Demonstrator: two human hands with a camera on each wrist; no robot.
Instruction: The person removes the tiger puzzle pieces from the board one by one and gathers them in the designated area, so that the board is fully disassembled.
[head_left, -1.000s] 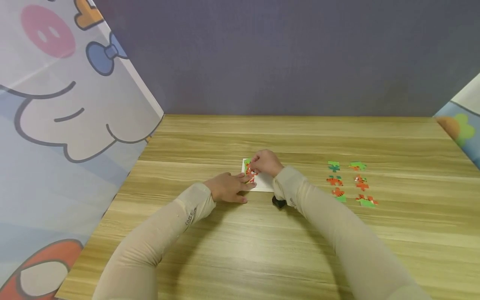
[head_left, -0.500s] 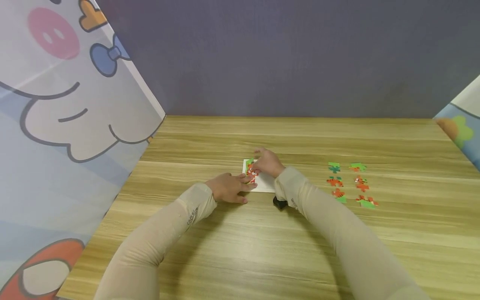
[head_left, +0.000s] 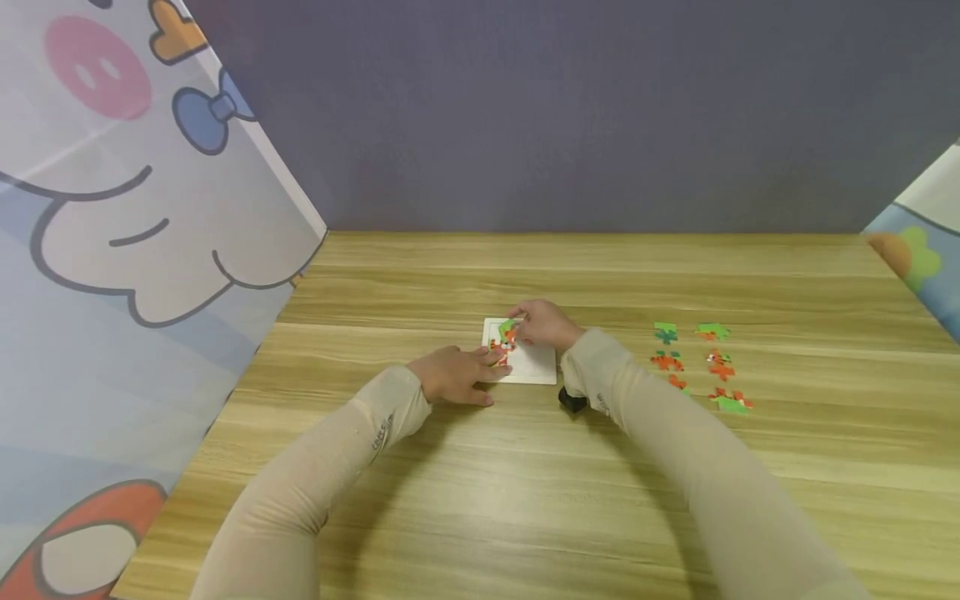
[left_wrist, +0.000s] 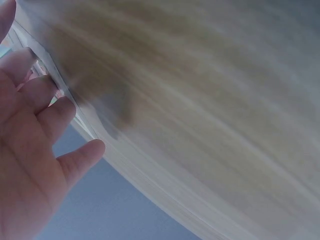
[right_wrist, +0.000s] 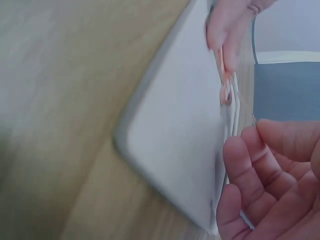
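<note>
A white puzzle board [head_left: 536, 368] lies on the wooden table, with orange tiger-picture puzzle pieces [head_left: 503, 350] along its left side. My left hand [head_left: 453, 375] rests there with fingers spread, the fingertips over the lower left pieces. In the left wrist view the same hand [left_wrist: 30, 145] reaches to the board's edge. Above the upper part of the board, my right hand [head_left: 549, 324] pinches a green and orange puzzle piece [head_left: 507, 327], which sits tilted. The right wrist view shows thumb and forefinger of this hand [right_wrist: 272, 175] meeting on a thin edge; most of the piece is hidden.
Several loose puzzle pieces [head_left: 720, 365] lie in two columns on the table [head_left: 480, 517] to the right. A black object [head_left: 572, 401] sits at the right cuff. A grey panel [head_left: 585, 117] rises behind the table, and a cartoon-printed wall [head_left: 172, 250] stands at left.
My right hand has drawn back a little to the right, uncovering more of the board. The green and orange piece has shifted right with it. The left hand has stayed in place.
</note>
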